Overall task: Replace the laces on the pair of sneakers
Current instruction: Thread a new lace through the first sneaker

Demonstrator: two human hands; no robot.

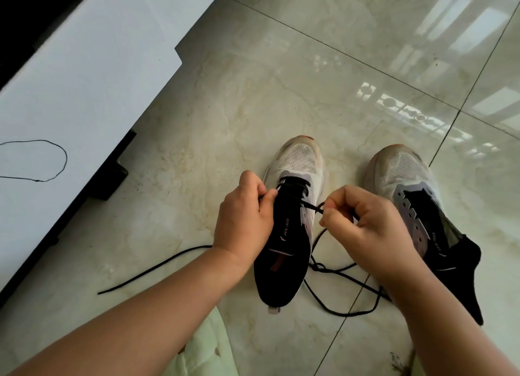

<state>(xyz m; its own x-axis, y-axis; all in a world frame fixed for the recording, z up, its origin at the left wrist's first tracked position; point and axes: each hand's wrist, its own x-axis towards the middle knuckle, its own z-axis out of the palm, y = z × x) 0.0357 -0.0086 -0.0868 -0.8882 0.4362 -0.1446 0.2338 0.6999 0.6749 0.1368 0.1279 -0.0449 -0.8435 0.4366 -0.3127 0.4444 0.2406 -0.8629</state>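
Two sneakers stand toes-away on the tiled floor (281,80). Left sneaker (292,207): a black lace (309,205) crosses the far eyelets only, about two rows by my count; the nearer eyelets look unlaced. Right sneaker (416,207): no lace visible in its eyelets, tongue exposed. Judged progress: early in relacing the first shoe, second shoe not yet started. Slack lace lies in loose loops on the floor between and near the shoes, one end trailing off to the left. A second thin black cord (53,162) lies looped on the white surface (84,66) at far left, well apart; whether it is an old lace or the spare, cannot tell. Left hand (247,221) sits at the left side of the left sneaker's eyelet row, fingers curled, thumb and forefinger pinching the lace by an eyelet. Right hand (365,223) is just right of that shoe, fingers curled in, fingertips pinching the other run of lace, drawn taut from the eyelets.
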